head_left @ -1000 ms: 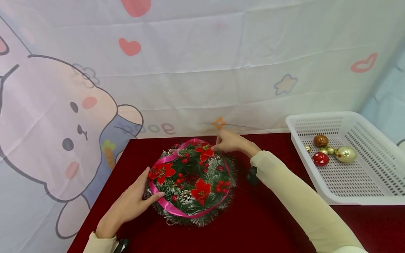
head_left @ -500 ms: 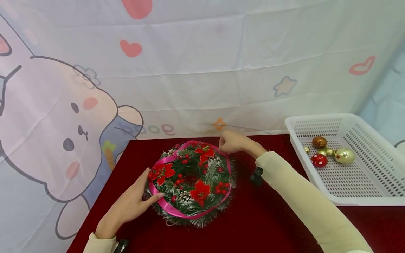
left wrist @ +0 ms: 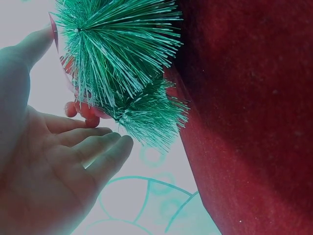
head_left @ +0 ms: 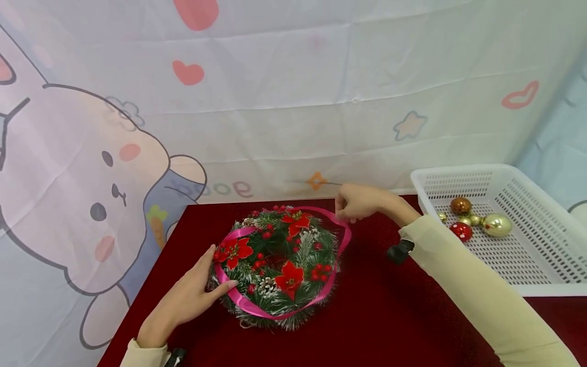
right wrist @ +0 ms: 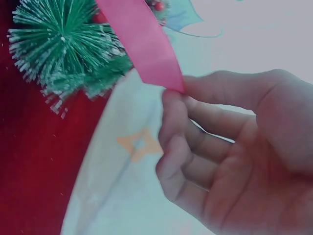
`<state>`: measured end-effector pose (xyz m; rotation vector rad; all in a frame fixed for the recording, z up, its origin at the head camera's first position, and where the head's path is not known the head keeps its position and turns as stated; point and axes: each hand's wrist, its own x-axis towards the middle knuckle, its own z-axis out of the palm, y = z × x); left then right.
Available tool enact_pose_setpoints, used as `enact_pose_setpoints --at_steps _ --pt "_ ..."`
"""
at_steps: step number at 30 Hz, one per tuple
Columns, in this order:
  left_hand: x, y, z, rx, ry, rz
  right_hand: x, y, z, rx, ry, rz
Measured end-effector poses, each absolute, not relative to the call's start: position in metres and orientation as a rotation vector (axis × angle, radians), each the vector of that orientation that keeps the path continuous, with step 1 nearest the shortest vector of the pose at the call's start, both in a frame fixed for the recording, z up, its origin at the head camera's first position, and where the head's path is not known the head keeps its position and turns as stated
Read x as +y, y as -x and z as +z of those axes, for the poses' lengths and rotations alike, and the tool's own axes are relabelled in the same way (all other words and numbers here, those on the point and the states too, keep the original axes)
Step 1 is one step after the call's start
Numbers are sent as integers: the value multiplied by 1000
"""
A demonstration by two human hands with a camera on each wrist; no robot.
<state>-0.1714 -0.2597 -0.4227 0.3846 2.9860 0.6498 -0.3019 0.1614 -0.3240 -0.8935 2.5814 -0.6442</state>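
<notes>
A green Christmas wreath (head_left: 300, 250) with frosted needles, red poinsettias (head_left: 290, 279), red berries and pinecones lies on the dark red cloth. Pink satin ribbon (head_left: 247, 304) runs over its left and front edges and bows out past its right side. My right hand (head_left: 362, 203), beyond the wreath's back right edge, pinches the end of that ribbon (right wrist: 146, 49) between thumb and fingertips. At the wreath's left rim, my left hand (head_left: 185, 300) has its thumb on the ribbon and its nearly straight fingers along the outer needles (left wrist: 122, 44).
At right stands a white perforated basket (head_left: 550, 290) holding a gold egg-shaped ornament (head_left: 497, 225), a brown ball (head_left: 460, 206), a red white-dotted ball (head_left: 461, 231) and small gold balls. Behind the cloth (head_left: 376, 316) hangs a printed curtain (head_left: 284, 132).
My right hand has moved right, away from the wreath, drawing the ribbon off its back edge so it bulges out at the right. The left hand has stayed in place.
</notes>
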Motion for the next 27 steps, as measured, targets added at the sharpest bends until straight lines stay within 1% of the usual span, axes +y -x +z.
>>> enact_pose_setpoints --at_steps 11,20,23,27 --pt "-263 170 -423 2995 -379 654 174 262 -286 2429 997 -391" --pt "-264 170 -423 2994 -378 656 158 221 -262 2274 1032 -213" --pt "-263 171 -423 3002 -387 654 152 211 -255 2161 1109 -228" --pt "-263 172 -422 3012 -394 652 144 204 -244 1977 1279 -357"
